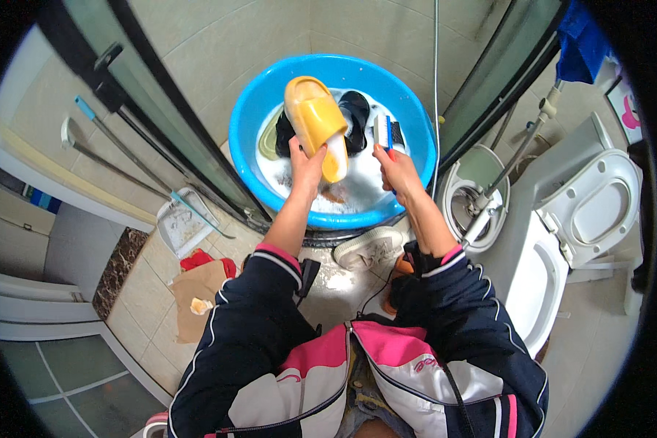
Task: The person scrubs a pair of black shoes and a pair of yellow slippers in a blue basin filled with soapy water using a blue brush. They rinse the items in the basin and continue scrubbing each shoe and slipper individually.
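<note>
My left hand (pixel 306 165) grips a yellow slipper (pixel 316 120) by its heel end and holds it sole-up over a blue plastic basin (pixel 248 120). Just to the right of the slipper, my right hand (pixel 396 169) is closed on a scrubbing brush (pixel 387 133) with a blue and white body, its bristles facing the slipper. Inside the basin lie soapy white water, a black slipper (pixel 356 117) and a pale green one (pixel 269 142). The brush and the yellow slipper are a little apart.
A white sneaker (pixel 369 248) lies on the tiled floor in front of the basin. A white toilet (pixel 569 233) with raised lid stands at right, with a round white bucket (pixel 482 175) beside it. A dustpan (pixel 182 226), red cloth and brown paper lie at left by the glass shower door.
</note>
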`<state>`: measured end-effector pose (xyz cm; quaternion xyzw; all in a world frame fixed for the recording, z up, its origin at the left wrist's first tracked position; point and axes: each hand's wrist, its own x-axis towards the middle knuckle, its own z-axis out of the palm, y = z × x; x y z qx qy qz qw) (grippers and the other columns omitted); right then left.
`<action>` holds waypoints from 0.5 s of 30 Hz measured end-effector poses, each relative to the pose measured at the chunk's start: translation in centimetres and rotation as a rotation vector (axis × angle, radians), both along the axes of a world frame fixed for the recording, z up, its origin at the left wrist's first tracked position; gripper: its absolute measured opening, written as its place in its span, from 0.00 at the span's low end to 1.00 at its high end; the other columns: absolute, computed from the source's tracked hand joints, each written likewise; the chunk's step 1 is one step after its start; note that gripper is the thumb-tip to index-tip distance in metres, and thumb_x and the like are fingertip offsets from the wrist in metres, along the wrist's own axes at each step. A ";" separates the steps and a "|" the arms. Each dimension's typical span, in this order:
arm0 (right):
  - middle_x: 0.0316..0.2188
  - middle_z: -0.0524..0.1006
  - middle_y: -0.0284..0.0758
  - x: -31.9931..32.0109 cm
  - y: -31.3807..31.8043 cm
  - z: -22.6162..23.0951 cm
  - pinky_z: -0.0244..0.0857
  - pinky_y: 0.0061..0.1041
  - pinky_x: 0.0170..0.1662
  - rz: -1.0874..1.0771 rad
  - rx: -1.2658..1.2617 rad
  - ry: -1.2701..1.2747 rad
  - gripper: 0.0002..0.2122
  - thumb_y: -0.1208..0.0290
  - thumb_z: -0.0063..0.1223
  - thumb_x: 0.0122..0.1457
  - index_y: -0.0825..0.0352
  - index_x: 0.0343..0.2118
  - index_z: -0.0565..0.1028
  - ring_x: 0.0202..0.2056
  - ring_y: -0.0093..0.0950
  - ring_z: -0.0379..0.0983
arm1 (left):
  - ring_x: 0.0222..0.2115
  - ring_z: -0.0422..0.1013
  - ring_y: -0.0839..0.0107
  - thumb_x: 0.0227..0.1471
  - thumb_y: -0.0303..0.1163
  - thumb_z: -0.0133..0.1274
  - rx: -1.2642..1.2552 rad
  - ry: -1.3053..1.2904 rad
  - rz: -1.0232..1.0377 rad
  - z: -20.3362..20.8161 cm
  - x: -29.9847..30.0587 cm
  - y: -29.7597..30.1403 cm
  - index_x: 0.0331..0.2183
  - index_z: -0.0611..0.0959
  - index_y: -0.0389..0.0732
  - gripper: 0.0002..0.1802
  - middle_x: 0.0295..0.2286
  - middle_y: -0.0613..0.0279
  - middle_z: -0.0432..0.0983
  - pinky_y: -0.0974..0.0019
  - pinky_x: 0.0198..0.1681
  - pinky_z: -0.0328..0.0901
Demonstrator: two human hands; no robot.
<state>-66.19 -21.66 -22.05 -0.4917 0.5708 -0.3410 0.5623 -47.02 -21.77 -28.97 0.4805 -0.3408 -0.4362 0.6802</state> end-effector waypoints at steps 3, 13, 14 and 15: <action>0.13 0.54 0.19 -0.3 -1.5 0.8 0.41 0.18 0.15 -0.091 0.032 -0.049 0.27 0.42 0.37 0.61 0.67 0.34 0.74 0.12 0.13 0.48 | 0.47 0.67 0.64 0.48 0.23 0.54 -0.024 -0.160 0.010 0.9 -0.3 -0.3 0.52 0.61 0.37 0.31 0.46 0.52 0.67 0.65 0.50 0.61; 0.20 0.75 0.48 2.9 -5.9 -2.2 0.66 0.45 0.29 -0.057 -0.655 0.748 0.18 0.58 0.37 0.62 0.65 0.23 0.71 0.26 0.47 0.73 | 0.44 0.69 0.62 0.46 0.25 0.56 0.071 -0.471 -0.098 0.0 -0.9 -2.8 0.48 0.67 0.38 0.26 0.41 0.51 0.71 0.63 0.47 0.63; 0.17 0.75 0.47 3.8 -4.0 -0.5 0.67 0.45 0.26 0.022 -0.630 0.802 0.16 0.59 0.38 0.61 0.64 0.22 0.71 0.22 0.46 0.74 | 0.43 0.69 0.62 0.46 0.26 0.56 0.093 -0.469 -0.089 -0.6 -0.6 -2.9 0.48 0.67 0.38 0.26 0.41 0.51 0.71 0.63 0.46 0.63; 0.13 0.73 0.44 4.1 -3.2 -1.4 0.66 0.45 0.21 0.027 -0.788 0.827 0.15 0.61 0.40 0.60 0.63 0.22 0.71 0.16 0.44 0.72 | 0.42 0.71 0.55 0.45 0.29 0.57 0.157 -0.576 -0.121 -0.2 -0.3 -2.7 0.48 0.68 0.41 0.27 0.40 0.49 0.74 0.59 0.44 0.65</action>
